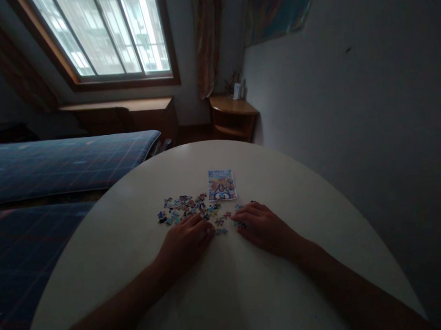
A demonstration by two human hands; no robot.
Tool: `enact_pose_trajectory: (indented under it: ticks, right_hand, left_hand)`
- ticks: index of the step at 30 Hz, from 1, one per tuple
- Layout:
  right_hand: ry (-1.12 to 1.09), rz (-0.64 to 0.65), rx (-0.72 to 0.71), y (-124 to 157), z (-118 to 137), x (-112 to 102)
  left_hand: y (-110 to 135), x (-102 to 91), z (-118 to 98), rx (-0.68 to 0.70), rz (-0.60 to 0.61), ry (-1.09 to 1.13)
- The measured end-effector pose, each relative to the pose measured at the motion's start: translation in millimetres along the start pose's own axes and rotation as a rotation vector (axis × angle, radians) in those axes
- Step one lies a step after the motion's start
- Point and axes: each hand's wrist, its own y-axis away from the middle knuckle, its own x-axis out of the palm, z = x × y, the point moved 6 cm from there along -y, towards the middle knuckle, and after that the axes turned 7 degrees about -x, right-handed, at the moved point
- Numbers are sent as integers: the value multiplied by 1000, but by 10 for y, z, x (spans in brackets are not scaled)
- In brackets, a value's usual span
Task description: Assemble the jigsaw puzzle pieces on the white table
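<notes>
Many small jigsaw puzzle pieces (185,204) lie loose on the white table, mostly left of centre. My left hand (187,235) rests at the near edge of this spread, its fingers curled and drawn together. Whatever is under its fingertips is hidden. Beside its thumb is a small row of puzzle pieces (221,231). My right hand (260,227) lies palm down to the right, fingers stretched out over a few pieces (240,224) that are partly covered. Between the hands sit a brownish piece (219,221) and a reddish piece (227,215). Behind them lies a colourful picture sheet (222,184).
The round white table (280,181) reaches close to the wall (350,104) on the right. A bed with a blue plaid mattress (65,163) stands at the left. A wooden corner cabinet (234,105) and a desk (147,105) are beyond, below the window (106,33).
</notes>
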Motion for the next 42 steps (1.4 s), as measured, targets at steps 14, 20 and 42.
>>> enact_pose_trajectory:
  ticks: [14,20,42]
  right_hand:
    - [-6,-61,244,96,-288,-40]
    - [-33,-55,254,97,-314,-16]
    - [-54,-79,271,106,-366,-29]
  left_hand:
    - [-65,-89,111,-13,-93,-96]
    - [-86,-73,183,-20,-103,-92]
    - [-96,-36,244,5,-144,-65]
